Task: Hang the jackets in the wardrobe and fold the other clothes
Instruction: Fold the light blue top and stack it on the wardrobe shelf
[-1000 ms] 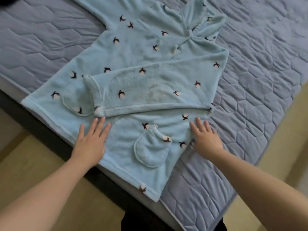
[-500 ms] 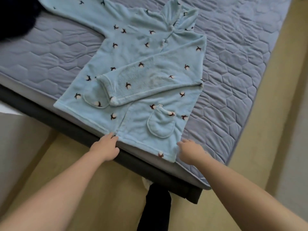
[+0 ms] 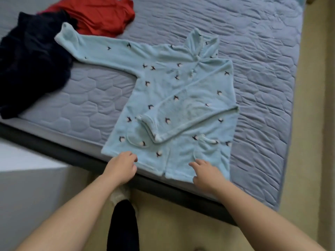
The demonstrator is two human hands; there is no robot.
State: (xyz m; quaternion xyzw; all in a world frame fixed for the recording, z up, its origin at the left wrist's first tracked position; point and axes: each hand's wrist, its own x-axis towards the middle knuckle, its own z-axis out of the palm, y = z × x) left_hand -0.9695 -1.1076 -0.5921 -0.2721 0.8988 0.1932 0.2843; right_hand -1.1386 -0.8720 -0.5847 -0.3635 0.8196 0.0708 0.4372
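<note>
quilted grey mattress [image 3: 262, 51] under fleece top [image 3: 163, 84]; left hand [image 3: 121, 167], right hand [image 3: 206, 173] pinch hem

Fluffy matt fleece top [image 3: 181, 84] on quilted cloth mattress [image 3: 262, 60]

The hooded top [image 3: 163, 84] is lying on the mattress [image 3: 262, 51] by its near edge, one sleeve crossing its front and the other reaching left toward a bunched garment [image 3: 30, 66]. Another heap [image 3: 103, 15] is lying behind that. The left hand [image 3: 121, 167] and right hand [image 3: 206, 173] are sitting at the near hem.
</note>
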